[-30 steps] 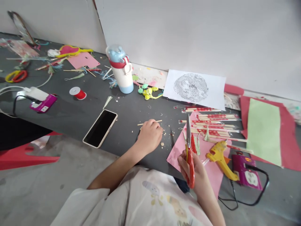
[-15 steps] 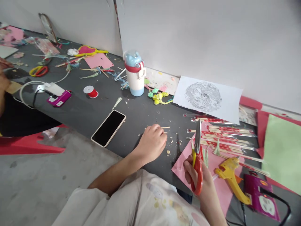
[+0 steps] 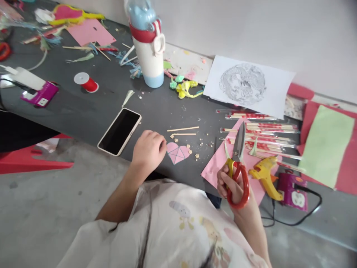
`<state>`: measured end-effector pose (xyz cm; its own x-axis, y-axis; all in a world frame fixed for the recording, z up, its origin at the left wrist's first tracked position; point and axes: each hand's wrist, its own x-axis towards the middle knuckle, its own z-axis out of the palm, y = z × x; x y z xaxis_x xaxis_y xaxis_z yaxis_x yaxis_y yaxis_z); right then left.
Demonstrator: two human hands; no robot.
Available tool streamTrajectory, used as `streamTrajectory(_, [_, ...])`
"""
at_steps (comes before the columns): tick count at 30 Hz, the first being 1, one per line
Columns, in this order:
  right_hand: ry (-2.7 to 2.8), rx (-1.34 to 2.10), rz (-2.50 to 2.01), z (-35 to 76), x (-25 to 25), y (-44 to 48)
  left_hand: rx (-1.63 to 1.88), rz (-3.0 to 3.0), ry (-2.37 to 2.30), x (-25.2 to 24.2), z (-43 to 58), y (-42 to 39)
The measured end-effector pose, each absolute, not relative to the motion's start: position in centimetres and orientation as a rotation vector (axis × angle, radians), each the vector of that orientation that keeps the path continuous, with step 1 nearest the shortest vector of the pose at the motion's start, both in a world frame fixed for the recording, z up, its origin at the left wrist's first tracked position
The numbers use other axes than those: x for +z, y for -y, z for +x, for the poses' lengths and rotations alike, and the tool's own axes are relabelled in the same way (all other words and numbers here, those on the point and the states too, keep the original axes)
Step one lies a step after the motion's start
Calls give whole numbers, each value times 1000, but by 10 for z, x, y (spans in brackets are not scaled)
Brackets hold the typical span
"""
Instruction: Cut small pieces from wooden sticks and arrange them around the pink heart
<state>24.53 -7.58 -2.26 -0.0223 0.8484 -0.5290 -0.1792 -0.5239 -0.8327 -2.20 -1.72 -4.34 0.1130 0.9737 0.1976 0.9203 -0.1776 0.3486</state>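
Note:
My right hand [image 3: 234, 189] grips scissors [image 3: 240, 143] with red and yellow handles, their blades together and pointing away from me. Loosely curled, my left hand [image 3: 149, 150] rests by the table's near edge with no object visible in it; its fingertips are hidden. Just to its right lies a pink paper heart [image 3: 177, 153] marked with dark crossing lines. Small pale flower-shaped pieces [image 3: 197, 156] are scattered around the heart. Beyond it, two thin wooden sticks [image 3: 183, 129] lie side by side. A phone [image 3: 119, 132] is left of my left hand.
A yellow glue gun [image 3: 264, 175] and purple power strip [image 3: 292, 190] lie at right, near pink paper [image 3: 212, 167] and wrapped sticks [image 3: 272, 128]. A bottle [image 3: 150, 56], red thread spool [image 3: 88, 83] and dragon drawing [image 3: 245, 83] stand or lie farther back.
My left hand has moved left, uncovering the pink heart and sticks. My right hand still holds the scissors. The view has shifted, bringing the table nearer.

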Motion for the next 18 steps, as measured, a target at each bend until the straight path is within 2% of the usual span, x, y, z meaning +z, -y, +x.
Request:
streamTrajectory(11, [690, 1727, -1410, 240, -28, 90, 548, 2282, -1886, -47, -15, 15])
streamTrajectory(18, [759, 1686, -1427, 231, -27, 87, 361, 2409, -1795, -37, 7, -11])
